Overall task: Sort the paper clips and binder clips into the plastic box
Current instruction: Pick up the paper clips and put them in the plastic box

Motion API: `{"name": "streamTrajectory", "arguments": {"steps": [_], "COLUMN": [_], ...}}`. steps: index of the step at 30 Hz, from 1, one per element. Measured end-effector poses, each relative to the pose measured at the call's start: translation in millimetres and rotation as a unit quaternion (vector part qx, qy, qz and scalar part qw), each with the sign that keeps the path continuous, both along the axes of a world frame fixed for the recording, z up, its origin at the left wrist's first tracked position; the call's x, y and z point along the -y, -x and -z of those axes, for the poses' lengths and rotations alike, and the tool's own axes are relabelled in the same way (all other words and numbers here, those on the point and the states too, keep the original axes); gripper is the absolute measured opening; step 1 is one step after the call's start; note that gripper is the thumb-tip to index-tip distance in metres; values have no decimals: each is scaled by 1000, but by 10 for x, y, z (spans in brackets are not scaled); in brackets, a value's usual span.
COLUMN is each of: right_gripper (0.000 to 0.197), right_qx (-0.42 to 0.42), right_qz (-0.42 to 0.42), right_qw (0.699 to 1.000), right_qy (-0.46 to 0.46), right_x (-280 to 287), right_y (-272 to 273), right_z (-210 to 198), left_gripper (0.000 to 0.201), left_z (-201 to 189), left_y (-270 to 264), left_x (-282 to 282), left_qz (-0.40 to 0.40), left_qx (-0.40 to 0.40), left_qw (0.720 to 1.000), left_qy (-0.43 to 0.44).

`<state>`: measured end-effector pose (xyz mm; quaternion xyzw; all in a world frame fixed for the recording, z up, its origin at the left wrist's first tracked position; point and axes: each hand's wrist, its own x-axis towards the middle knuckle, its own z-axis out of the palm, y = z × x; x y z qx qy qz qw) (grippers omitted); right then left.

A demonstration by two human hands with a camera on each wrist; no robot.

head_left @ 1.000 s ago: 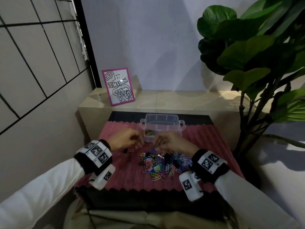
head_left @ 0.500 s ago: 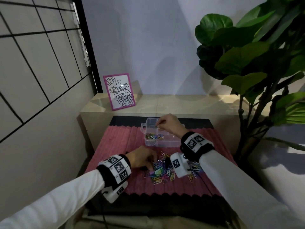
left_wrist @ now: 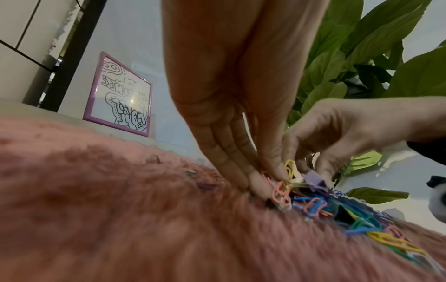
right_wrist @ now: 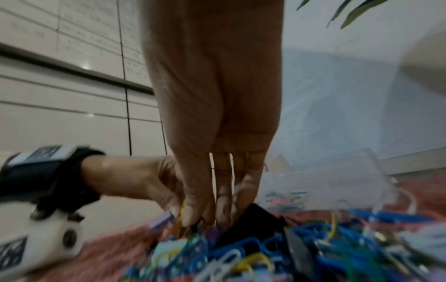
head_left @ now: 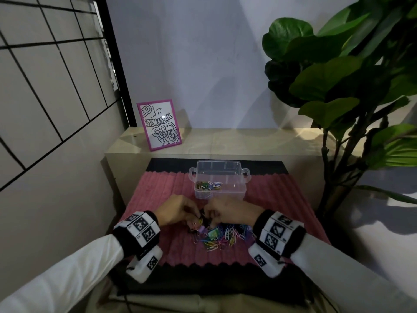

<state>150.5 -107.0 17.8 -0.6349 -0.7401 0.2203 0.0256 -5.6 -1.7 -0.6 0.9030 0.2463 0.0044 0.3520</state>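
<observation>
From the head view both hands, left hand (head_left: 178,211) and right hand (head_left: 228,211), meet over the clip pile (head_left: 217,236) just before the plastic box (head_left: 220,177), while the left wrist view shows fingers (left_wrist: 277,169) pinching a yellow paper clip (left_wrist: 290,168), and the blurred right wrist view suggests the right fingers (right_wrist: 193,209) seemingly pinch the same clip, perhaps to untangle it.

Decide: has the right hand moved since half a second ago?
Yes. The right hand has come back from above the plastic box to the clip pile nearer the person.
</observation>
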Motion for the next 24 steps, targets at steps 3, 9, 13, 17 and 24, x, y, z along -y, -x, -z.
{"name": "streamTrajectory", "arguments": {"steps": [3, 9, 13, 17, 24], "right_gripper": [30, 18, 14, 13, 11], "right_qx": [57, 34, -80, -230, -300], "right_qz": [-14, 3, 56, 163, 191], "right_qw": [998, 998, 993, 956, 933], "right_qy": [-30, -47, -59, -77, -47], "right_x": [21, 21, 49, 88, 213], "right_y": [70, 72, -78, -260, -436], "right_z": [68, 58, 22, -81, -91], "left_gripper": [14, 19, 19, 25, 28], "left_z": [-3, -10, -58, -157, -432], "left_y": [6, 11, 41, 42, -287], "left_x": [-19, -123, -153, -182, -336], "left_qz": [-6, 5, 3, 5, -35], "left_qx": [-1, -4, 11, 45, 162], "left_qw": [1000, 1000, 999, 996, 986], "left_qy": [31, -8, 34, 78, 35]}}
